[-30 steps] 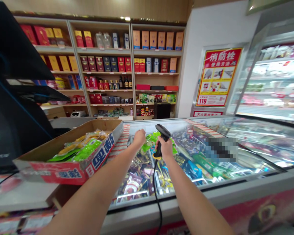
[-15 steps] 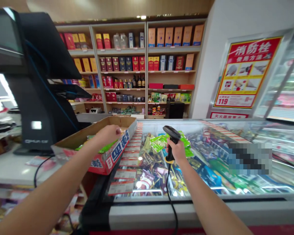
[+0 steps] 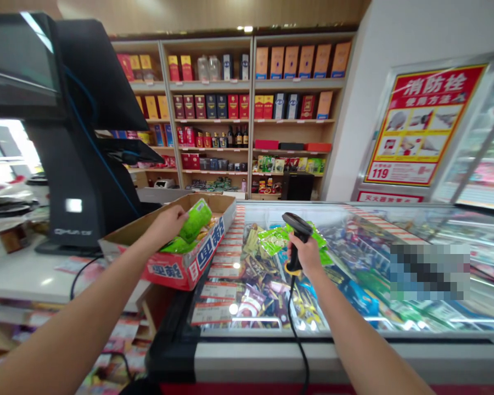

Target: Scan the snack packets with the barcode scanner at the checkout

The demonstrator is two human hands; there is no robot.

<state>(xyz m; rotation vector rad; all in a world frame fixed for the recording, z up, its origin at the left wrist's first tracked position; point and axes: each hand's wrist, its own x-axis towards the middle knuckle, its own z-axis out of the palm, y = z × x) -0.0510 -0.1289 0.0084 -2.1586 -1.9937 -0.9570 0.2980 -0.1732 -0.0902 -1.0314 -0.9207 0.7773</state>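
My left hand (image 3: 169, 224) is closed on a green snack packet (image 3: 196, 220) above an open cardboard box (image 3: 164, 270) with red and blue printing. More green packets (image 3: 177, 246) lie inside the box under that hand. My right hand (image 3: 305, 252) wraps round the handle of a black barcode scanner (image 3: 297, 226), whose cable hangs down over the freezer's front. Just behind the scanner, several shiny green packets (image 3: 273, 240) rest on the glass top of the chest freezer (image 3: 214, 343).
A black cash register screen (image 3: 94, 137) stands on the white counter (image 3: 45, 280) at the left. Frozen goods show through the freezer glass. Wall shelves (image 3: 214, 85) with boxed bottles rise behind, and a red and yellow poster (image 3: 426, 123) hangs at the right.
My left hand has moved left and now has a green packet raised in it. My right hand still holds the scanner near the same place. The view has shifted slightly.
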